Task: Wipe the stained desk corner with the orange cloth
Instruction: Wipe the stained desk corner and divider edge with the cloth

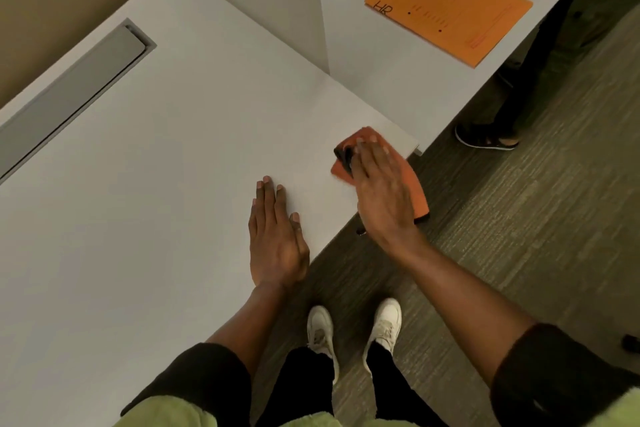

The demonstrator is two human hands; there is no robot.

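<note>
The orange cloth (414, 184) lies on the near right corner of the white desk (156, 184), partly hanging over the desk's edge. My right hand (381, 191) presses flat on top of the cloth, fingers spread and blurred by motion. A dark patch (343, 158) shows at the cloth's left edge, just past my fingertips. My left hand (275, 236) rests palm down on the bare desk near the front edge, to the left of the cloth, holding nothing.
An orange folder marked "HR" (450, 7) lies on the neighbouring desk beyond a white divider panel (294, 10). A grey cable tray lid (69, 97) sits at the desk's far left. Another person's dark shoe (485, 139) stands on the carpet at right. My white shoes (353, 326) are below.
</note>
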